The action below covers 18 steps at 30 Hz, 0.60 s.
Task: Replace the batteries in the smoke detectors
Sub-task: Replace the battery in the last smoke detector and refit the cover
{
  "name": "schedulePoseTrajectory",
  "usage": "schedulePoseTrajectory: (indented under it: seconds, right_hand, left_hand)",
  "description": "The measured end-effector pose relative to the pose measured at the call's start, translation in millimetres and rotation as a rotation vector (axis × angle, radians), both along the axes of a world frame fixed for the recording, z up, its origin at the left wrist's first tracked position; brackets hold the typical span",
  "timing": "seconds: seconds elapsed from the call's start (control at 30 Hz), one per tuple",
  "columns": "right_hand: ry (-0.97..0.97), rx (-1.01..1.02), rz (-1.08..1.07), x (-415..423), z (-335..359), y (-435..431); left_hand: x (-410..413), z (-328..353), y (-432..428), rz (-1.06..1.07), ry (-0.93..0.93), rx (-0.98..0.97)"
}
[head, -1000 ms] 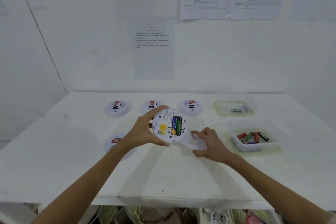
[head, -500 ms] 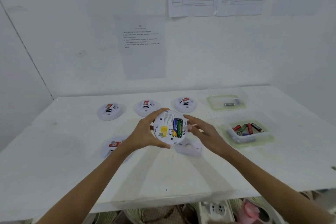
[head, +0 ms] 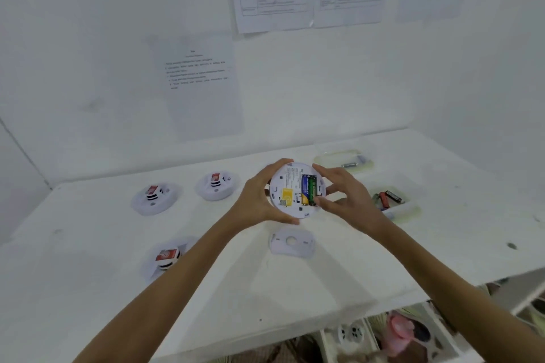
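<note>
While the left hand point(head: 259, 197) cups the open smoke detector point(head: 296, 190) by its rim above the desk point(head: 88, 289), back side up, the right hand point(head: 345, 196) pinches at the end of the green battery point(head: 312, 190) seated beside a blue one point(head: 305, 189). That detector looks like a light, stiff plastic shell, smooth enough to slip, so the rim grip seems right. Those small round cells probably need prying at one end. Its removed mounting plate point(head: 291, 242) lies just below on the desk.
</note>
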State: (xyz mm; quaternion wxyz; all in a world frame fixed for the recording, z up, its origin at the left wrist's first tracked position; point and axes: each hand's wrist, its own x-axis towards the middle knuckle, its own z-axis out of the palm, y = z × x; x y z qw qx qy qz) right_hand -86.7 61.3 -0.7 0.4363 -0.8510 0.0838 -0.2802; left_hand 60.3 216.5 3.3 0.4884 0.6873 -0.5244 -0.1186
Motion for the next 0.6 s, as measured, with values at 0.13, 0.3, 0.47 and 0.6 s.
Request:
schedulePoseTrajectory:
  seconds: [0.13, 0.3, 0.47, 0.6]
  right_hand:
    - [0.065, -0.266, -0.046, -8, 7, -42]
    - [0.194, -0.449, 0.026, -16, 17, -92]
    - [0.277, -0.525, 0.125, -22, 21, -139]
    - [0.291, -0.564, 0.169, -20, 11, -168]
  left_hand:
    - [-8, -2, -39, 0.009, -0.033, 0.008]
    - [-24, -5, -90, 0.001, -0.042, 0.038]
    - [-33, -11, -136, 0.022, -0.035, 0.048]
    - [-37, -17, -158, 0.043, -0.049, 0.027]
